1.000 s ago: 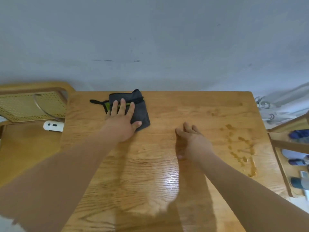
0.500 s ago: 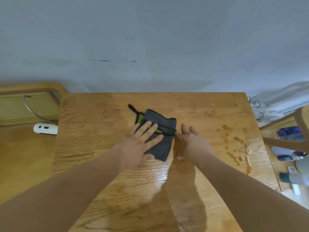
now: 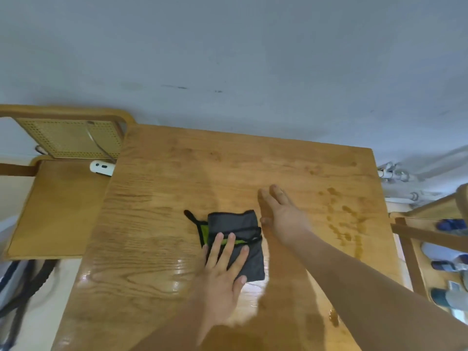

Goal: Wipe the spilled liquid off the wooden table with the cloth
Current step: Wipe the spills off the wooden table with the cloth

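Note:
A dark grey folded cloth (image 3: 234,225) with a green strip and a black loop lies near the middle of the wooden table (image 3: 157,219). My left hand (image 3: 222,272) lies flat on the cloth's near part, fingers spread. My right hand (image 3: 283,214) rests open on the table just right of the cloth, its thumb at the cloth's edge, fingers pointing away from me. Brown drops of spilled liquid (image 3: 347,224) are scattered over the table's right side, to the right of my right hand. One more drop (image 3: 333,317) sits near the front edge.
A wooden chair with a cane back (image 3: 68,138) stands left of the table, a white device (image 3: 101,167) on its seat. On the right are a wooden frame (image 3: 410,252) and several shoes (image 3: 450,262) on the floor. A grey wall runs behind the table.
My left hand has slid the cloth from the table's far left to its middle and nearer to me. My right hand has stayed on the table, now beside the cloth.

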A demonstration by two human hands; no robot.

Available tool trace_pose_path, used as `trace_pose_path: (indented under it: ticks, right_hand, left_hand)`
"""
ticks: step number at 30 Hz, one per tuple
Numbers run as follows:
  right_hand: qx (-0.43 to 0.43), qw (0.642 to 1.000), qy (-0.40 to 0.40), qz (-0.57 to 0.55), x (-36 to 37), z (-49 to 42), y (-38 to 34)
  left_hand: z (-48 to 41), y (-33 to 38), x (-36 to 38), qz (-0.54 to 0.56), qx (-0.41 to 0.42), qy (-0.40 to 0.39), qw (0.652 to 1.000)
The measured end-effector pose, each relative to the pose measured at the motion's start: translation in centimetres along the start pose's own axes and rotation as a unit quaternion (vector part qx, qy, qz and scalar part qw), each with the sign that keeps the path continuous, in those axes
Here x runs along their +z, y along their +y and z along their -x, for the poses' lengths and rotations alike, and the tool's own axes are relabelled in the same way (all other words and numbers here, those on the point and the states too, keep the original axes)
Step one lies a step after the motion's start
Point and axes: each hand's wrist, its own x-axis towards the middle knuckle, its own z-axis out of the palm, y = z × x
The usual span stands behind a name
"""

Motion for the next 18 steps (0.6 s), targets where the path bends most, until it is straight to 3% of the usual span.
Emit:
trace_pose_path:
  ticks: [4,6,9,11,14,18]
  right_hand:
    - [-0.065,0.996,0.018,-0.051,0.0,7.1,3.2]
    - [-0.071,0.995,0.009,-0.073,0.2,10.9,5.9]
    - [-0.052,0.992,0.006,-0.113,0.5,15.5,10.9]
    - [-0.022,0.991,0.017,-0.131,0.8,18.3,14.7]
    - [0.049,0.983,0.029,-0.175,1.1,22.0,19.6]
    - [0.146,0.951,-0.002,-0.271,2.9,24.0,24.7]
  left_hand:
    - [1.8,3.2,-0.4,-0.016,-0.048,-0.035,0.998]
    - [-0.1,5.2,-1.5,-0.003,-0.121,-0.051,0.991]
    - [-2.7,9.3,-2.2,0.073,-0.224,-0.06,0.97]
    - [-2.3,12.6,-1.0,0.086,-0.248,-0.047,0.964]
    - [1.0,17.6,2.5,0.052,-0.223,-0.036,0.973]
    - [6.2,19.7,6.6,-0.011,-0.102,-0.025,0.994]
